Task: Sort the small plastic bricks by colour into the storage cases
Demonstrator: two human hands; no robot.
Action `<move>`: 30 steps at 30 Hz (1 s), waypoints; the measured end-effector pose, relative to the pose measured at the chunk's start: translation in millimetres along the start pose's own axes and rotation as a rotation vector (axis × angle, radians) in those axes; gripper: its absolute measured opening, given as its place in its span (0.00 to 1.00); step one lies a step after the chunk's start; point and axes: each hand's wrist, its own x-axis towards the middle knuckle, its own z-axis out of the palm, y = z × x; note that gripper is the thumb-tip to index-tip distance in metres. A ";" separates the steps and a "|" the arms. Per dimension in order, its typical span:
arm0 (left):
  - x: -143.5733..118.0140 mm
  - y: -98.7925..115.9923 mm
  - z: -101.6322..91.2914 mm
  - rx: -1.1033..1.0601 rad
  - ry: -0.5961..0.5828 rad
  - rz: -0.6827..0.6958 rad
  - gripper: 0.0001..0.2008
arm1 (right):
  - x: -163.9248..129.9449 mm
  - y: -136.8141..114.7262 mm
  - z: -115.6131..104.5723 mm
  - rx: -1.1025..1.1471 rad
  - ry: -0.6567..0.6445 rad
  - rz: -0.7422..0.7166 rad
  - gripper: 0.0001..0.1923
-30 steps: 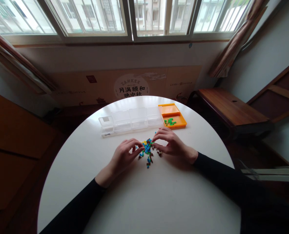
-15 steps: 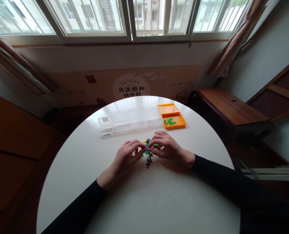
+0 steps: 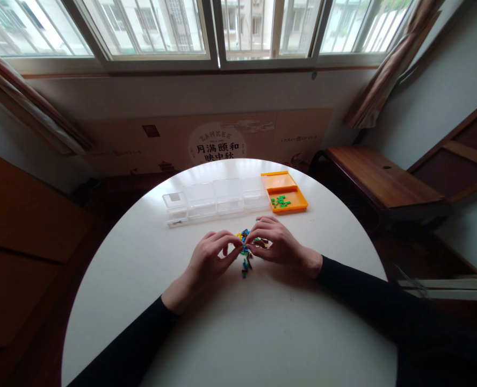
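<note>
Between the two hands, at mid-bench, sits the pile of small bricks (image 3: 247,248): blue, green, yellow and brown bits, too small and too bunched to count. Pile runs roughly front to back, with a few strays trailing toward the person.

Left hand (image 3: 209,259) is just left of the pile, right hand (image 3: 276,242) just right of it. Both sit about equally near, fingertips converging on the pile's top edge. Both hands are curled into a pinch, thumb against forefinger. Whether either pinch actually grips a brick, I cannot tell; the fingers hide it.

Farther out, beyond the pile toward the window:
- one orange tray (image 3: 295,198), up and right of the right hand, well apart from it. It holds a small cluster of green pieces (image 3: 279,202), roughly a handful, exact count unclear.
- one clear compartment box (image 3: 214,200), up and left of the tray and touching or nearly touching it. Four lidded cells visible in a row, all look bare inside.

Everything rests on one round white bench (image 3: 230,322).
</note>
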 end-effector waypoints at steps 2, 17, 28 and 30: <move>0.0 -0.5 0.1 0.004 0.002 0.003 0.04 | -0.1 -0.1 0.2 0.001 0.004 -0.011 0.02; 0.6 0.7 -1.4 0.008 -0.016 -0.023 0.06 | 1.0 -1.4 -0.8 0.010 -0.022 0.012 0.02; -2.0 -3.5 -6.2 0.061 -0.044 -0.014 0.03 | -2.8 24.6 -24.5 -0.122 0.145 0.161 0.04; -2.9 -5.3 -7.7 0.077 -0.068 -0.011 0.03 | -5.7 38.3 -37.7 -0.196 0.249 0.251 0.05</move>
